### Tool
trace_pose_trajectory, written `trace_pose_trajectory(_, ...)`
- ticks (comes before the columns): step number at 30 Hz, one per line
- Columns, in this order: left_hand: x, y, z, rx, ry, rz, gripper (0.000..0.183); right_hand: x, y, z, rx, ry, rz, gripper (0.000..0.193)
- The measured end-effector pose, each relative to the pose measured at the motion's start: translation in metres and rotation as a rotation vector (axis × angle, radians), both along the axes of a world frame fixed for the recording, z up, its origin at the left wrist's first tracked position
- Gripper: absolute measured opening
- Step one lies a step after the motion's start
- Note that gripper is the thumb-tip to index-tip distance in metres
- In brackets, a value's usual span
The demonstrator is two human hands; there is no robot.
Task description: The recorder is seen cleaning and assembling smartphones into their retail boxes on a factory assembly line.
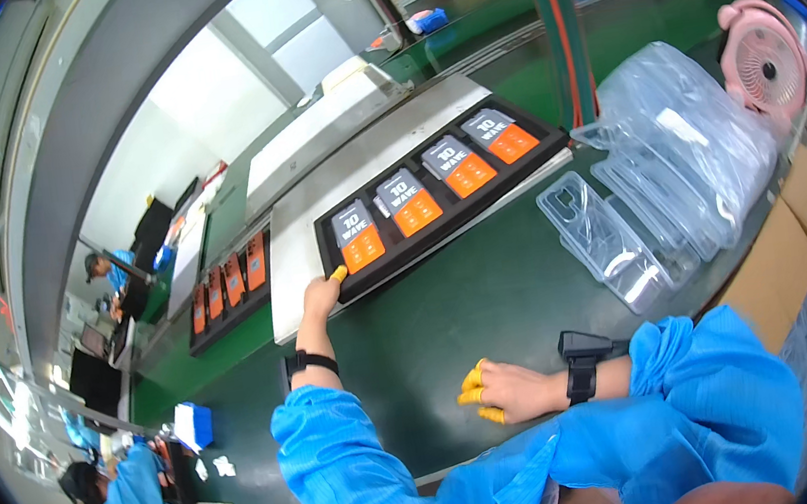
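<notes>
My left hand (322,292), with a yellow cover on a fingertip, grips the near left corner of a black tray (381,275). Several flat grey-and-orange printed pieces (409,201) lie in a row in the tray's recesses. Underneath the tray is a pale flat plate (299,283), part of a machine bed. My right hand (511,392) rests on the green table (424,340), holding nothing. Its fingers are spread and several wear yellow fingertip covers. Some fingers of my left hand are hidden.
Clear plastic phone-case-shaped shells (603,237) lie at the right beside a large clear bag (682,137). A pink fan (766,66) stands farther right. Another black tray (229,309) with orange pieces sits at the left. A co-worker in blue (162,503) sits lower left, near a blue-and-white box (193,426).
</notes>
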State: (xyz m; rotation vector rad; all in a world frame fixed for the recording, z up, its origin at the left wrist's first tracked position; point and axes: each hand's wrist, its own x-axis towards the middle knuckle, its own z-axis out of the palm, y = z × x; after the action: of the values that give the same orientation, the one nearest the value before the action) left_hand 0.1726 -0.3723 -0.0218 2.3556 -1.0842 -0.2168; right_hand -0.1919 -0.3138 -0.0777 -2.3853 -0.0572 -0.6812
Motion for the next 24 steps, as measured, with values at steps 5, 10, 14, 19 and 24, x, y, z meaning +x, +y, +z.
trace_pose_trajectory(5,0.007,-0.039,0.051,-0.153,-0.46,0.235,0.04,-0.007,-0.009,0.006,0.032,0.16,-0.096,0.026)
trace_pose_trajectory(10,0.101,-0.039,0.029,0.009,-0.616,0.37,0.045,-0.008,-0.022,0.003,0.072,0.249,-0.224,0.024)
trace_pose_trajectory(14,0.17,-0.019,-0.002,0.195,-0.56,0.448,0.055,-0.004,-0.031,0.003,0.057,0.272,-0.253,0.025)
trace_pose_trajectory(19,0.216,-0.018,-0.033,0.294,-0.304,0.217,0.056,-0.001,-0.033,-0.001,-0.005,0.243,-0.263,0.025)
trace_pose_trajectory(24,0.203,-0.009,-0.022,0.379,-0.484,0.296,0.052,0.009,-0.032,0.001,-0.007,0.219,-0.292,0.02)
